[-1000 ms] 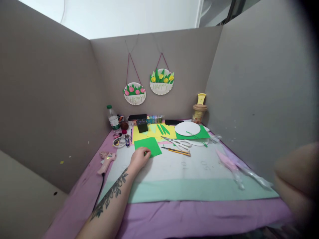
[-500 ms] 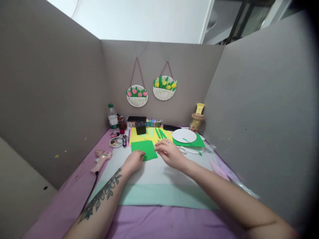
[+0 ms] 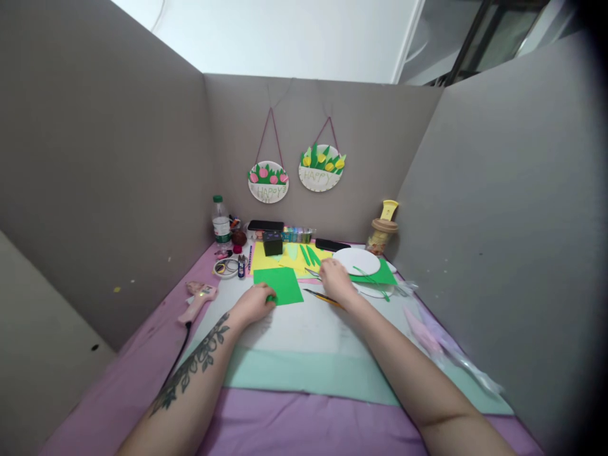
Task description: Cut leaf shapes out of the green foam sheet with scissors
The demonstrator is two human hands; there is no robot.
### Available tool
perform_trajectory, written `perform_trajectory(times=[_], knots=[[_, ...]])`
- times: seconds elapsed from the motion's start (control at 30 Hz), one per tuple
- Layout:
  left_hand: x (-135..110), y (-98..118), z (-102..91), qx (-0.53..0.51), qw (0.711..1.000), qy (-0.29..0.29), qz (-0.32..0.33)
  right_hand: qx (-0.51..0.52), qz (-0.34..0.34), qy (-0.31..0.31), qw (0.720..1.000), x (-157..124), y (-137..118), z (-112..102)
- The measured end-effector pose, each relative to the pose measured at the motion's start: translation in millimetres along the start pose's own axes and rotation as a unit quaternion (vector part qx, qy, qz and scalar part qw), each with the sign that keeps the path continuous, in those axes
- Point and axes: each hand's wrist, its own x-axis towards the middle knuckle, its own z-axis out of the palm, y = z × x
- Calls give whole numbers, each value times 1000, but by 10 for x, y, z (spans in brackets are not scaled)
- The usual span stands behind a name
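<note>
Left hand (image 3: 255, 303): on green paper (image 3: 285, 284), near-left corner; cannot tell whether grip clamps
Right hand (image 3: 335, 280): over scissors (image 3: 312, 273); cannot tell grip

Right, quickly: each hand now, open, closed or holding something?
Left hand: curled at the near-left edge of the green paper; grip unclear.
Right hand: over the scissors; whether it holds them cannot be told.

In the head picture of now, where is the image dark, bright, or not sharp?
Head view: the right border falls to black; the white surface above the back panel is brightest; shadows near the right hand look soft; the pink item in clear plastic looks blurred.
</note>
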Motion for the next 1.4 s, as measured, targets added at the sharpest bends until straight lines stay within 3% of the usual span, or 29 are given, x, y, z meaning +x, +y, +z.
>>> perform_trajectory(times=[0.07, 0.1, 0.13, 0.2, 0.23, 0.3, 0.6, 0.63, 0.7, 0.77, 0.8, 0.87, 0.93, 1.0, 1.13, 1.23, 1.3, 1.4], knots=[[1, -1, 7, -1, 1000, 3, -1, -24, 84, 74, 993, 0, 89, -47], [9, -21, 22, -9, 1000, 8, -5, -26, 80, 88, 993, -28, 97, -45], [23, -53, 42, -25, 1000, 15, -13, -17, 40, 82, 996, -72, 79, -29], [58, -139, 88, -72, 996, 30, -39, 18, -125, 20, 992, -184, -25, 31], [76, -184, 108, -99, 993, 35, -53, 36, -220, -25, 974, -240, -96, 65], [102, -251, 129, -143, 986, 38, -81, 59, -320, -76, 943, -326, -229, 120], [80, -158, -18, -72, 995, 54, -40, 58, -319, -74, 943, -361, -313, 243], [79, -166, -49, -76, 992, 88, -49, 75, -316, -66, 944, -346, -298, 268], [74, -198, -124, -90, 971, 210, -77, 130, -264, -20, 955, -287, -236, 310], [61, -232, -205, -107, 928, 341, -109, 205, -134, 78, 967, -195, -118, 316], [52, -244, -238, -116, 908, 384, -121, 238, -46, 144, 959, -145, -44, 300], [41, -254, -274, -137, 888, 418, -135, 278, 75, 248, 925, -65, 100, 237], [42, -249, -266, -156, 889, 411, -129, 292, 108, 304, 901, -39, 179, 158], [51, -232, -236, -162, 898, 395, -111, 282, 62, 308, 907, -72, 152, 102], [38, -152, -222, -139, 909, 382, -88, 191, -148, 190, 951, -231, -146, 103], [-7, -45, -244, -98, 930, 355, -17, 128, -284, 68, 948, -341, -361, 148], [-30, 31, -226, -63, 960, 266, 53, 108, -335, 7, 936, -388, -421, 172], [-34, 106, -127, -6, 990, 94, 103, 106, -347, -44, 931, -413, -388, 202]])
